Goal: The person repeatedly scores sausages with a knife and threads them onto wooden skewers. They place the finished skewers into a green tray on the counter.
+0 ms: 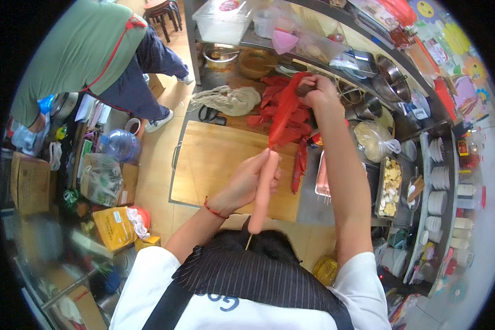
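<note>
My left hand (245, 181) grips a peeled pink sausage (264, 198) with a thin wooden stick (248, 242) coming out of its lower end. A stretched red plastic casing (284, 115) runs from the sausage's top end up to my right hand (322, 94), which is closed around it. Both hands are above a wooden cutting board (206, 165). Beyond the board is a heap of loose red casings (268, 105). A sausage in red casing (298, 173) lies by the board's right edge. My right forearm partly covers a white tray (317, 190) of pink sausages on sticks.
A whitish cloth (231, 100) and black-handled scissors (208, 115) lie behind the board. To the right are a bagged pale item (371, 138) and a metal tray (380, 212) of pale pieces. Shelving (247, 41) overhangs the back. A person (90, 53) stands at upper left.
</note>
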`<act>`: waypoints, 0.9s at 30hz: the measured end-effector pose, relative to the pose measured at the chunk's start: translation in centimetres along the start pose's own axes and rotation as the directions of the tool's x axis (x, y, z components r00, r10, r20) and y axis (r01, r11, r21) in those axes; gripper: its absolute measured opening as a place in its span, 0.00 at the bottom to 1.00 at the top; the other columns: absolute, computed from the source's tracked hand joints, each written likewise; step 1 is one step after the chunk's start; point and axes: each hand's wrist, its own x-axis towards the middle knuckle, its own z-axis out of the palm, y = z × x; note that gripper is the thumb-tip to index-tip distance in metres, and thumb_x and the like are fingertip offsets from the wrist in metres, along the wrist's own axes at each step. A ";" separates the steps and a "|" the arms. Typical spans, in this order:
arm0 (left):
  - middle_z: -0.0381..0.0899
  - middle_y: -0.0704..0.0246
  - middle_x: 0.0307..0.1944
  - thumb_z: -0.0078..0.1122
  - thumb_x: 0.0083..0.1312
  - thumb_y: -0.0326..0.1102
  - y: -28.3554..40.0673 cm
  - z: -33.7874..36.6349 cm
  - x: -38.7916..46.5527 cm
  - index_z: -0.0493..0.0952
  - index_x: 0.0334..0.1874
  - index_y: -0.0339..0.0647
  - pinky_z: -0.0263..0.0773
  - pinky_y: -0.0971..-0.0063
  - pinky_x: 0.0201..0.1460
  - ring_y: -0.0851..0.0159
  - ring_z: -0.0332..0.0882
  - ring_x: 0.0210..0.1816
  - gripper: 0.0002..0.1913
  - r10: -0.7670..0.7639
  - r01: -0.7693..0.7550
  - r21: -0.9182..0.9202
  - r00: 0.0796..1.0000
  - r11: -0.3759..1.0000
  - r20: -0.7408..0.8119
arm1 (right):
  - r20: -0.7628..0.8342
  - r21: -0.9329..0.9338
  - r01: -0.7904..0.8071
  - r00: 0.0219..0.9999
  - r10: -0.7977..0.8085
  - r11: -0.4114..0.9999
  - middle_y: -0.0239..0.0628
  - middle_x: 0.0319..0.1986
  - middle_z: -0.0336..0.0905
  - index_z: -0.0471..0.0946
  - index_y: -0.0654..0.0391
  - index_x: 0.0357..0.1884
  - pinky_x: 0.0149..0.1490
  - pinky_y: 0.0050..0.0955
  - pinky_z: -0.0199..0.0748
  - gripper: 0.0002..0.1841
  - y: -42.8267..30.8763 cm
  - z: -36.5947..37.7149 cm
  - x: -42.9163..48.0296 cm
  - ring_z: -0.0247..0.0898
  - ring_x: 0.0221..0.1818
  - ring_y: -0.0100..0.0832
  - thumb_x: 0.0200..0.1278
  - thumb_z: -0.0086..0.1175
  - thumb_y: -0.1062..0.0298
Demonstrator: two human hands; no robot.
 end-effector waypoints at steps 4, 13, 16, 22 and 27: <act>0.75 0.63 0.32 0.35 0.75 0.48 -0.1 -1.0 -0.1 0.67 0.48 0.42 0.70 0.73 0.31 0.67 0.72 0.27 0.16 -0.032 0.042 0.075 0.991 0.996 -0.126 | -0.090 -0.142 0.326 0.936 -0.340 0.935 0.38 0.23 0.69 0.66 0.62 0.36 0.18 0.24 0.59 0.03 -0.6 -3.5 6.0 0.62 0.16 0.29 0.65 0.44 0.73; 0.77 0.59 0.41 0.38 0.75 0.46 1.3 -2.1 -1.0 0.66 0.53 0.44 0.78 0.62 0.46 0.59 0.80 0.42 0.15 0.160 -0.150 0.088 0.980 0.985 -0.115 | 0.192 -0.856 0.420 0.799 -0.569 0.301 0.32 0.19 0.68 0.71 0.60 0.33 0.18 0.26 0.59 0.16 1.1 -11.6 0.0 0.64 0.15 0.25 0.68 0.50 0.56; 0.77 0.57 0.45 0.38 0.75 0.46 1.5 -1.7 -0.8 0.66 0.56 0.43 0.76 0.55 0.51 0.55 0.78 0.49 0.17 0.206 -0.203 0.041 0.972 0.978 -0.109 | 0.438 -0.848 0.498 0.851 -0.289 0.180 0.29 0.18 0.67 0.72 0.59 0.34 0.19 0.20 0.57 0.15 2.1 -12.7 -7.2 0.60 0.14 0.19 0.73 0.42 0.58; 0.75 0.55 0.50 0.39 0.74 0.46 1.2 -0.2 0.2 0.63 0.61 0.42 0.74 0.50 0.54 0.54 0.75 0.54 0.20 0.227 -0.227 0.007 0.971 0.974 -0.070 | 0.438 -0.878 0.451 0.892 -0.107 0.162 0.26 0.15 0.65 0.71 0.58 0.30 0.23 0.17 0.56 0.15 4.2 -13.3 -15.9 0.59 0.18 0.15 0.73 0.42 0.60; 0.76 0.55 0.50 0.42 0.74 0.43 1.8 0.6 0.2 0.64 0.62 0.42 0.77 0.52 0.50 0.55 0.76 0.53 0.19 0.155 -0.156 0.000 0.983 0.988 -0.093 | 0.535 -0.838 0.545 0.827 -0.172 0.013 0.23 0.17 0.64 0.71 0.57 0.29 0.22 0.15 0.50 0.14 4.8 -14.0 -15.9 0.54 0.17 0.13 0.73 0.44 0.62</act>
